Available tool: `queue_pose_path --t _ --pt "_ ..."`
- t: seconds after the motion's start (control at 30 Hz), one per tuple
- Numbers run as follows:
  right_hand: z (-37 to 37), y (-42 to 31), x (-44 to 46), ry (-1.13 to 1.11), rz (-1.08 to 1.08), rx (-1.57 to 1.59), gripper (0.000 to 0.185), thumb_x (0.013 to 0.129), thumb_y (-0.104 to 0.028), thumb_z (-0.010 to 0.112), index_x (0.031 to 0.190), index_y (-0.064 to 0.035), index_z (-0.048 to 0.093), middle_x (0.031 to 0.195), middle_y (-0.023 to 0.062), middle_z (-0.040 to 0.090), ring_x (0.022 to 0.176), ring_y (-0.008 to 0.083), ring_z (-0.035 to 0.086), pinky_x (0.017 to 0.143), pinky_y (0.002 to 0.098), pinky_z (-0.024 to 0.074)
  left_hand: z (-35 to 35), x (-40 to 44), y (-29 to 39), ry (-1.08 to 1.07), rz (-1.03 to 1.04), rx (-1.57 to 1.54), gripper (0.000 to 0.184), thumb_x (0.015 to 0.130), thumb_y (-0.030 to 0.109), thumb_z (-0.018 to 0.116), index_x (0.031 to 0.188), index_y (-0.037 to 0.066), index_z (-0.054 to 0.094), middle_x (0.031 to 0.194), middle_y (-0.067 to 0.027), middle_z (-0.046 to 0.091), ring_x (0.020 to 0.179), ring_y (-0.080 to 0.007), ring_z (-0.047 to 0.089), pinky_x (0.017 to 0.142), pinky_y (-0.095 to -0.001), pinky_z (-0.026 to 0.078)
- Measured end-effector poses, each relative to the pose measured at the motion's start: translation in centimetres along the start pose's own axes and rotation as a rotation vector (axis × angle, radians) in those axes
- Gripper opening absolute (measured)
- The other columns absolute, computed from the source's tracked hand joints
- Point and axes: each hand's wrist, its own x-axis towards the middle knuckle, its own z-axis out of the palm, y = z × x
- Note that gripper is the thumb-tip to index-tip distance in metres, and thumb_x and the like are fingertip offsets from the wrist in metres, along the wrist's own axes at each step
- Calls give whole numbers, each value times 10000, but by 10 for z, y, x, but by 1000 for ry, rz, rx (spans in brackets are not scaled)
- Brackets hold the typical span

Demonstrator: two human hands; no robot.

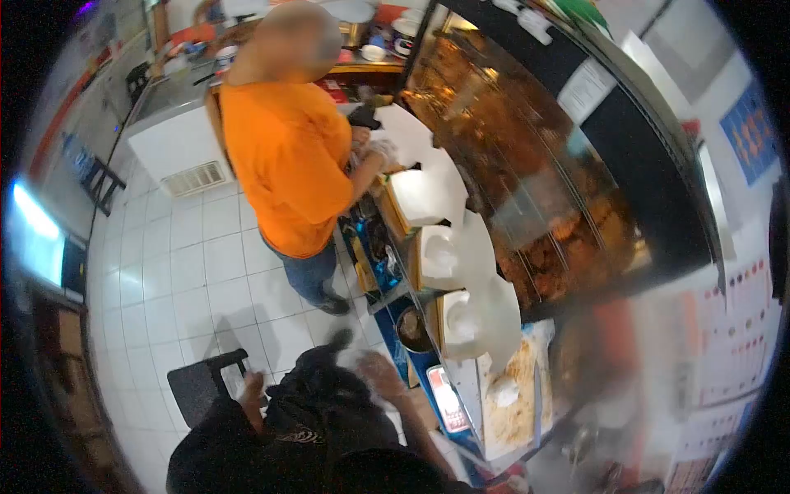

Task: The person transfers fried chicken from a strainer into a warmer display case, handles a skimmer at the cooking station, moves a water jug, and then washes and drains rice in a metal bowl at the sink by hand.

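Observation:
My left hand point(253, 389) is low by my side, beside a black stool or chair point(202, 383); its fingers are unclear, and I cannot tell whether it touches the seat. My right hand point(380, 376), apparently in a clear plastic glove, hovers in front of my black top with its fingers apart, slightly blurred. Nothing shows in it. Nearest to it on the counter are a round dark metal pot point(413, 328) and a white device with a red part point(447, 399). Beyond lies a stained cutting board point(502, 432) bearing a crumpled white piece point(504, 391) and a knife point(537, 399).
Open white takeaway boxes point(462, 323) line the counter below a glass case point(527, 181) of browned food. A co-worker in an orange top point(284, 165) stands ahead, gloved hands point(374, 152) over the counter's far end. A white chest freezer point(181, 152) stands beyond the tiled floor point(222, 263).

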Motion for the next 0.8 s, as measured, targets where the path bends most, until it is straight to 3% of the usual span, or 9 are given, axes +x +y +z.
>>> queue_pose_path --t 0.07,0.23,0.3,0.33,0.37,0.47,0.63,0.7,0.8 --pt "22 -10 -2 3 65 211 287 926 -122 564 1200 -88 641 1304 120 583 1261 315 495 1091 411 378 -36 -68 -64 -241 -25 335 271 937 261 524 1005 105 735 1026 -140 707 999 -327 672 803 -427 552" --pt "75 16 -10 -221 411 221 314 909 -234 605 1192 -109 660 1303 142 586 1259 341 492 1081 428 382 -36 -142 -159 -48 -325 64 258 917 264 545 964 105 742 1003 -138 710 972 -337 671 779 -454 542" --pt "128 102 -45 -268 277 212 296 927 -253 582 1160 -93 672 1289 138 594 1251 333 500 1072 421 392 -23 -132 -155 -23 -283 -283 257 918 261 545 972 96 734 993 -142 707 954 -333 669 779 -449 538" --pt "122 85 -34 208 -314 5 214 888 -144 632 1083 -70 682 1111 119 674 1076 270 624 939 348 502 -20 -124 -154 -20 -253 -406 256 919 260 546 976 92 731 987 -143 706 946 -331 668 780 -446 536" --pt "156 120 -45 94 -98 -165 288 863 -180 635 1137 -100 667 1066 115 672 1008 273 624 947 371 495 -17 -120 -152 -27 -222 -508 256 920 259 546 980 88 727 982 -145 704 937 -329 666 780 -443 534" --pt "174 127 -65 -378 591 119 278 873 -201 622 1127 -95 663 1032 109 666 984 264 623 914 373 496 -37 -108 -167 -68 -228 -736 256 923 255 547 992 75 716 966 -150 700 911 -323 663 780 -435 528" --pt "256 88 17 -434 663 157 272 891 -236 600 1111 -87 658 975 99 657 945 247 622 859 377 499 -111 -64 -234 188 -311 -1422 259 927 248 549 1012 54 697 940 -159 692 868 -314 657 781 -422 519" --pt "299 83 59 -447 599 145 273 898 -250 592 1105 -84 656 952 95 653 929 241 621 837 378 499 -157 -42 -285 149 -454 -597 356 879 293 608 1058 -9 672 1043 -178 700 1009 -323 662 854 -435 515" --pt "373 91 117 -435 429 121 278 909 -271 579 1095 -79 653 918 89 647 906 231 620 804 380 501 -223 11 -355 214 -483 -829 421 832 317 664 1067 -31 648 1015 -213 698 984 -345 672 828 -448 531"
